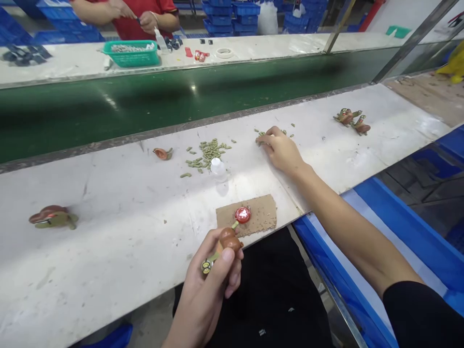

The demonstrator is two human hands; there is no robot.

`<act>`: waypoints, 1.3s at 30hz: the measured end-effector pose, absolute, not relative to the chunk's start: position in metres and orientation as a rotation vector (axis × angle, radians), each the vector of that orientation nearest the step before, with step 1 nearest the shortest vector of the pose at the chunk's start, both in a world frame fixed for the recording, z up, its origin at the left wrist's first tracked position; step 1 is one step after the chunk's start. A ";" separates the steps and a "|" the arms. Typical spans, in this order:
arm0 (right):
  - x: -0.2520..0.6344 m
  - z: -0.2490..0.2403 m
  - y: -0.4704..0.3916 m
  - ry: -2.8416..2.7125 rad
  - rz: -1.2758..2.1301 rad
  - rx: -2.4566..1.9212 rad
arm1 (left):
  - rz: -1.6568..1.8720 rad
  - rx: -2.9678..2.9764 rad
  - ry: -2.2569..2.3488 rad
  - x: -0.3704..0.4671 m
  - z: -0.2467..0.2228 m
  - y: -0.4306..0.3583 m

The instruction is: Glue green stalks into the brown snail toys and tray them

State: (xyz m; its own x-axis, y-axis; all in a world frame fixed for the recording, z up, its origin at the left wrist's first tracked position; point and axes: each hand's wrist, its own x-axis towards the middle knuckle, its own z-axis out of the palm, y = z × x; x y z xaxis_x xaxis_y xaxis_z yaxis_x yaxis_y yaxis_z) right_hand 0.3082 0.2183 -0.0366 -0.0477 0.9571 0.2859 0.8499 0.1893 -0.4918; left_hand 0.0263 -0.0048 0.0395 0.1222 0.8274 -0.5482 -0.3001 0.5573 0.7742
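My left hand point(213, 285) is closed around a small toy figure point(229, 240) with a brown shell, green parts and yellow-ringed eyes, held over the table's front edge. Just beyond the toy, a glossy red round piece point(242, 214) shows above a piece of cardboard point(263, 212). My right hand point(281, 147) reaches out to a few small green pieces point(261, 133), its fingers bent and close together; what they pinch, if anything, is hidden. Between the hands stand a small bottle with a white cap point(218, 166) and a heap of green pieces point(210, 152).
Similar brown-and-green toys lie at the left point(53, 217) and far right point(351, 120); a loose shell part point(163, 153) is left of the heap. A green belt point(145, 108) runs behind. Across it, a person in red point(126, 19) works near a green basket point(132, 58). Blue bin point(406, 227) at lower right.
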 end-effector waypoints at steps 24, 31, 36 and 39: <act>0.277 -0.008 0.175 -1.944 0.400 -1.476 | 0.892 0.669 1.188 0.017 0.039 0.000; 0.233 0.028 0.038 -1.975 0.489 -1.079 | 0.965 0.678 1.180 0.018 0.041 0.011; 0.227 0.021 0.007 -2.048 0.450 -1.040 | 0.901 0.709 1.011 0.022 0.029 0.008; 0.228 0.016 0.003 -2.051 0.415 -1.024 | 0.881 0.719 0.986 0.024 0.022 0.006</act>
